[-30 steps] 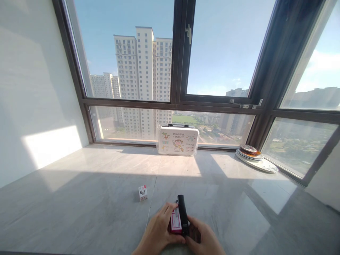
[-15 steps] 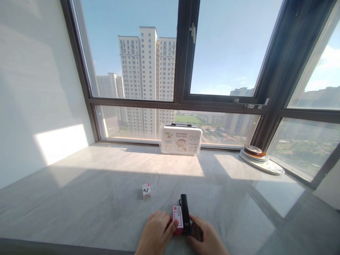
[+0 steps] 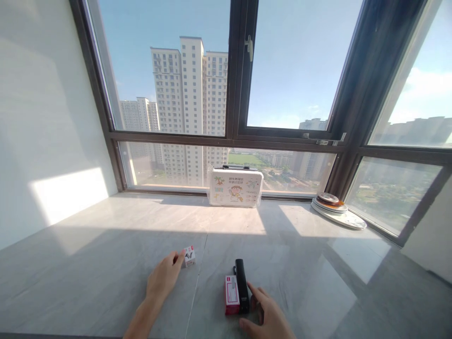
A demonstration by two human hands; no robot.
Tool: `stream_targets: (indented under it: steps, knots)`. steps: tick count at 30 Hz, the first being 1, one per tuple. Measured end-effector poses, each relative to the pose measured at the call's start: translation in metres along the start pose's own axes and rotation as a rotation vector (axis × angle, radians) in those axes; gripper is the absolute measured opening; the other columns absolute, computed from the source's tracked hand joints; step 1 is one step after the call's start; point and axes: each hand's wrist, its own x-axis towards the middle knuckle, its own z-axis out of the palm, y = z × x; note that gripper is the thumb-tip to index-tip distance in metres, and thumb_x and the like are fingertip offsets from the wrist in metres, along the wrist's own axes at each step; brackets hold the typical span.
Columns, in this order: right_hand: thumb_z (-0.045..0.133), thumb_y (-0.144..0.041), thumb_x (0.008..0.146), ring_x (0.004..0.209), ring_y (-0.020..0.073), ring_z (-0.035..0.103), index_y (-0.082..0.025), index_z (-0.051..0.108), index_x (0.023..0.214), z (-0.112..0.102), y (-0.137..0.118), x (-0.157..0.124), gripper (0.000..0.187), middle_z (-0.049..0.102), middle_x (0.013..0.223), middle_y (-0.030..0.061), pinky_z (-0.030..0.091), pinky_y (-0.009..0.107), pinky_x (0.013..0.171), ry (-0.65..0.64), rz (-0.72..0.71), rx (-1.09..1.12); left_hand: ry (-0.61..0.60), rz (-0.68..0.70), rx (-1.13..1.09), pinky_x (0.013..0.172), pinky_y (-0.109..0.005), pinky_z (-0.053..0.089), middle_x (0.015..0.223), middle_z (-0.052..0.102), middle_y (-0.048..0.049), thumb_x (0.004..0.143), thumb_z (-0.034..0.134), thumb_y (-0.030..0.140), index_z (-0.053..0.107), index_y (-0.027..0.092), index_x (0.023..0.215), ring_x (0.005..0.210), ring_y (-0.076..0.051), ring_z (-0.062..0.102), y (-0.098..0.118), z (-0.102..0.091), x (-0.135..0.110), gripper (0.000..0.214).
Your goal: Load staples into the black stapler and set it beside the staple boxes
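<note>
A black stapler (image 3: 242, 285) lies on the grey marble sill (image 3: 106, 263), with a red and white box (image 3: 231, 294) flat against its left side. My right hand (image 3: 266, 315) rests just right of the stapler, fingers loosely spread, index finger near its rear end. My left hand (image 3: 163, 278) reaches forward to a small white and red box (image 3: 189, 256); its fingertips touch the box's left side, fingers extended.
A white illustrated case (image 3: 236, 188) leans against the window at the back. A stack of plates (image 3: 335, 208) sits at the back right. A white wall closes the left side. Dark window frames (image 3: 236, 136) run behind the sill.
My left hand left the red and white box and moved left and forward to the small box. My right hand drew back slightly from the stapler.
</note>
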Motion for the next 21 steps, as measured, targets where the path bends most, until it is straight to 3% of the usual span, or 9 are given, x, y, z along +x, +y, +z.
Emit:
stream_targets:
  steps: [4, 12, 16, 21]
  knots:
    - [0.076, -0.032, 0.064, 0.095, 0.0275, 0.06, -0.017, 0.054, 0.142, -0.002, -0.018, 0.003, 0.082, 0.063, 0.107, 0.009, 0.047, 0.034, 0.084, 0.008, 0.036, -0.034, -0.101, 0.078, -0.021, 0.069, -0.031, 0.04, 0.082, 0.073, -0.0052, 0.096, 0.028, 0.066, 0.068, 0.024, 0.081, 0.083, -0.028, 0.067, 0.012, 0.007, 0.017, 0.059]
    - [0.073, -0.027, 0.064, 0.09, 0.0262, 0.063, -0.024, 0.063, 0.127, 0.005, -0.034, 0.014, 0.063, 0.064, 0.099, 0.005, 0.047, 0.033, 0.08, 0.02, 0.068, -0.107, -0.283, 0.271, -0.077, 0.063, -0.028, 0.035, 0.067, 0.069, -0.003, 0.096, 0.029, 0.067, 0.066, 0.022, 0.069, 0.07, -0.023, 0.066, 0.057, 0.039, -0.006, 0.064]
    - [0.07, -0.028, 0.068, 0.09, 0.0255, 0.063, -0.025, 0.066, 0.118, 0.01, -0.034, 0.018, 0.05, 0.064, 0.099, 0.0046, 0.046, 0.032, 0.079, 0.013, 0.03, -0.114, -0.453, 0.335, -0.133, 0.062, -0.026, 0.038, 0.053, 0.064, 0.0, 0.094, 0.029, 0.072, 0.066, 0.024, 0.066, 0.062, -0.02, 0.064, 0.067, 0.041, -0.01, 0.068]
    - [0.071, -0.029, 0.068, 0.092, 0.0267, 0.063, -0.023, 0.067, 0.115, 0.012, -0.037, 0.021, 0.048, 0.065, 0.1, 0.0061, 0.045, 0.032, 0.078, -0.004, 0.012, -0.126, -0.694, 0.327, -0.209, 0.058, -0.027, 0.044, 0.057, 0.068, -0.0021, 0.088, 0.027, 0.083, 0.066, 0.023, 0.065, 0.054, -0.019, 0.062, 0.07, 0.038, -0.003, 0.075]
